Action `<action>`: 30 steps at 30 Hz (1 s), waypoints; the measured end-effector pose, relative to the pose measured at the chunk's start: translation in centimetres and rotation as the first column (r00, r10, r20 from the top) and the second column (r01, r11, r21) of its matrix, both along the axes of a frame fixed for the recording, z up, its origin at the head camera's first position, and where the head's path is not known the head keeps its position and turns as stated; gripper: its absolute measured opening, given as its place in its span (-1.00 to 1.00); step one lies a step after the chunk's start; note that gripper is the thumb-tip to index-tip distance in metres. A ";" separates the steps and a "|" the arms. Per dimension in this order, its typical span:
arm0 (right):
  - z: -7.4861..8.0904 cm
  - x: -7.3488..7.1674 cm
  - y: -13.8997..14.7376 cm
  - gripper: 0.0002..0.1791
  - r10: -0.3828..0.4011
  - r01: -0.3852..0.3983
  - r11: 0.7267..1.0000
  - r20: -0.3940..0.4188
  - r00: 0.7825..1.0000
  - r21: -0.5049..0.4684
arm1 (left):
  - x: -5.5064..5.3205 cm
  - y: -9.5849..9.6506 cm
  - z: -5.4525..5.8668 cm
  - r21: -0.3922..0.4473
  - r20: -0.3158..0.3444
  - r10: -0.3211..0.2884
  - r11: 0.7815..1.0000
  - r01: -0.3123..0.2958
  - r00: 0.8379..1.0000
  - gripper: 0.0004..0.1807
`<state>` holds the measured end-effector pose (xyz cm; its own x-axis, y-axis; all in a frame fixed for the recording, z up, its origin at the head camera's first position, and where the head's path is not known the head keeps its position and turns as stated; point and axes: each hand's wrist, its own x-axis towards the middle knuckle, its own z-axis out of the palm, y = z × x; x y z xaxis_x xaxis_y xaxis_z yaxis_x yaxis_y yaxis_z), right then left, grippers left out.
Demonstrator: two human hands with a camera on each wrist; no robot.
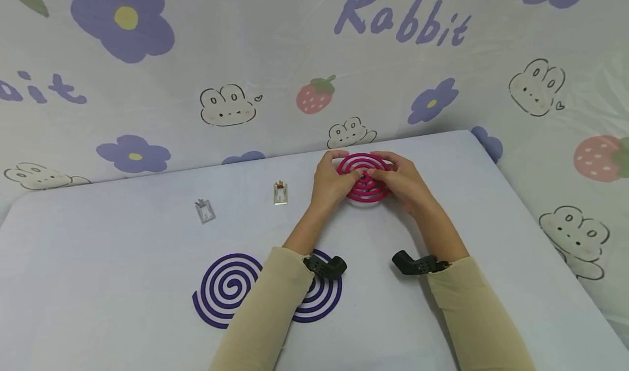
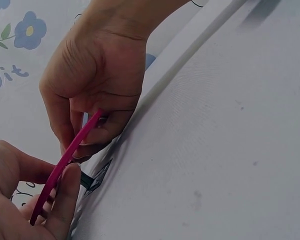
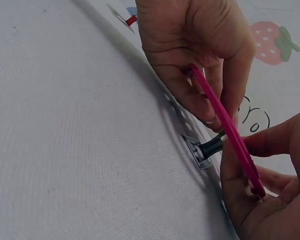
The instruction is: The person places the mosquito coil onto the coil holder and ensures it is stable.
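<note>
L hand [image 1: 333, 181] & R hand [image 1: 400, 181] pinching pink coil [image 1: 365, 185], dk stand [image 3: 210, 147] just under.
Also on tabletop [image 1: 123, 251]: gold stand [image 1: 280, 193], silver stand [image 1: 205, 211], 2 purple coils [image 1: 231, 285] partly behind L sleeve [image 1: 270, 305].

Free table [image 1: 511, 240] room right of the right sleeve [image 1: 476, 311], gap below the pink spiral [image 1: 367, 200] narrowed by black wrist cameras [image 1: 415, 264], silver stand [image 1: 208, 219], gold stand [image 1: 280, 202] and purple spirals [image 1: 231, 288] obstructing the left, patterned cloth [image 1: 275, 49] behind

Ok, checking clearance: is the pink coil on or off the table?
Off: the right wrist view shows the pink coil held above the table, a dark stand between.
</note>
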<state>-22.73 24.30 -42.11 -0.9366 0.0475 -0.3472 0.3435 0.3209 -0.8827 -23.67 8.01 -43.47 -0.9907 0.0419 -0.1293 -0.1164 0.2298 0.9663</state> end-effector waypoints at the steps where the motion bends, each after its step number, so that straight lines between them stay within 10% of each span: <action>1: 0.1 0.0 0.0 -0.30 -0.002 0.003 1.000 -0.008 1.000 0.010 | 0.0 0.0 0.0 -0.007 0.000 -0.001 1.000 0.001 1.000 -0.46; 18: 0.5 0.4 0.1 -0.32 0.041 -0.023 0.983 -0.092 0.995 0.183 | 0.2 -1.1 0.8 -0.141 0.015 -0.087 0.986 0.088 0.996 -0.35; 30: 1.0 0.8 1.2 -0.31 0.062 -0.031 0.979 -0.152 0.986 0.199 | 0.5 -3.0 2.8 -0.305 -0.037 -0.211 0.933 0.190 0.977 -0.22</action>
<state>-21.93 25.46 -41.13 -0.9813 0.0550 -0.1845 0.1867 0.5048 -0.8428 -23.19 5.04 -40.72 -0.9726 0.2101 -0.0995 0.0251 0.5204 0.8536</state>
